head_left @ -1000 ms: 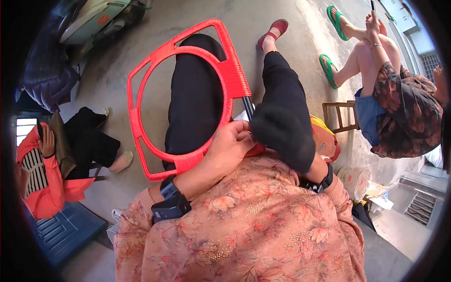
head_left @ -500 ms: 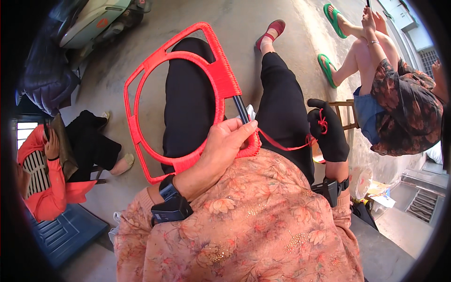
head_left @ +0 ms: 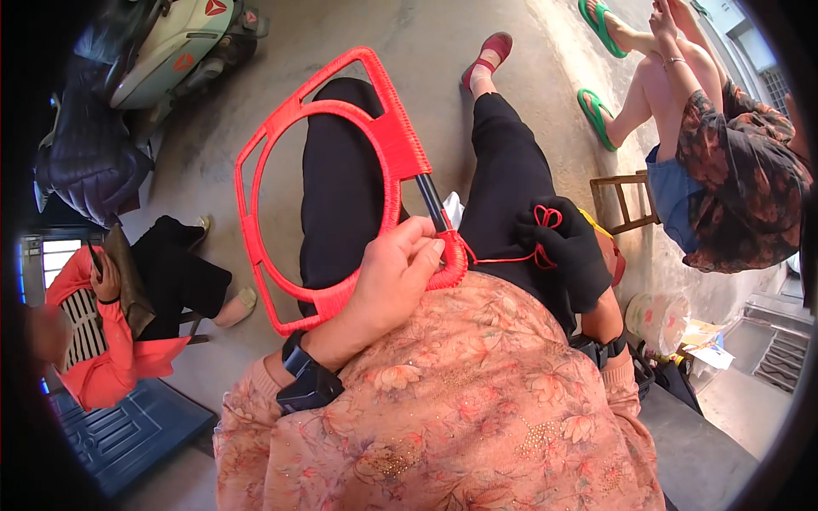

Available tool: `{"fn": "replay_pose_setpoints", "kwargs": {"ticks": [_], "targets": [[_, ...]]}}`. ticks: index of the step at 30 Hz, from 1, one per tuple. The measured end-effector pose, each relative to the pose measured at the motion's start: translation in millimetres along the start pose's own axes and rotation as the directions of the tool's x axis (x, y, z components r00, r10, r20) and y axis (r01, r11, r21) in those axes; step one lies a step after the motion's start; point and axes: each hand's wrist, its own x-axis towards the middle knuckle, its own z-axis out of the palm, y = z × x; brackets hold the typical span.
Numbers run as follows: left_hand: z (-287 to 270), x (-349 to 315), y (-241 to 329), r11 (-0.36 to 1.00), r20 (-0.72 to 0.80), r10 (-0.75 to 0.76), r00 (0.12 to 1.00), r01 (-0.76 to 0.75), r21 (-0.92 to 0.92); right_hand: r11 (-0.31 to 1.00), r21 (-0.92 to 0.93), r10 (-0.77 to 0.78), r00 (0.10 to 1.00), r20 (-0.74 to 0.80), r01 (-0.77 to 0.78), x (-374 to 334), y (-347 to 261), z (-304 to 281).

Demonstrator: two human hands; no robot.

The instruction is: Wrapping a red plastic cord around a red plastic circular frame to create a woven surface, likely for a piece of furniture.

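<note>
Across my lap lies a red cord-wrapped frame (head_left: 399, 146), a round ring inside an angular outer loop. A stretch of black tube (head_left: 433, 200) shows bare on its right side. My bare left hand (head_left: 388, 272) is closed around the frame's lower right corner, thumb and fingers pinching just under the bare tube. From that corner a red cord (head_left: 501, 260) runs right to my right hand (head_left: 569, 260), which wears a black glove. Its fingers are curled on the cord, and a small looped bundle of it sticks out above them. The glove hides part of the cord.
At right a person in a dark floral top (head_left: 737, 187) sits by a wooden stool (head_left: 626, 204). Another in a coral jacket (head_left: 111, 341) sits at left. A scooter (head_left: 170, 51) stands far left. A clear plastic bag (head_left: 656, 322) and papers lie right of me.
My right hand has moved left toward the frame, bringing the cord bundle closer. My left thumb has slid down off the bare tube. The frame has shifted slightly.
</note>
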Motion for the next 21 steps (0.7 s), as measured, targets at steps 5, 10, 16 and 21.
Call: {"fn": "replay_pose_setpoints", "kwargs": {"ticks": [5,10,16,21], "targets": [[-10,1,1,0.545,0.119,0.467,0.876,-0.391,0.742,0.913,-0.323,-0.273,0.962,-0.031,0.249,19,5,6],[-7,0,4,0.615,0.037,0.442,0.896,-0.333,0.715,0.613,-0.562,-0.51,0.821,0.256,0.556,41,-6,39],[-6,-1,1,0.656,-0.03,0.449,0.893,-0.306,0.69,0.464,-0.682,-0.476,0.808,0.346,0.565,49,-24,69],[-5,2,-3,0.648,-0.033,0.458,0.889,-0.308,0.697,0.999,0.037,0.026,0.949,0.313,-0.04,44,-21,93]]}}
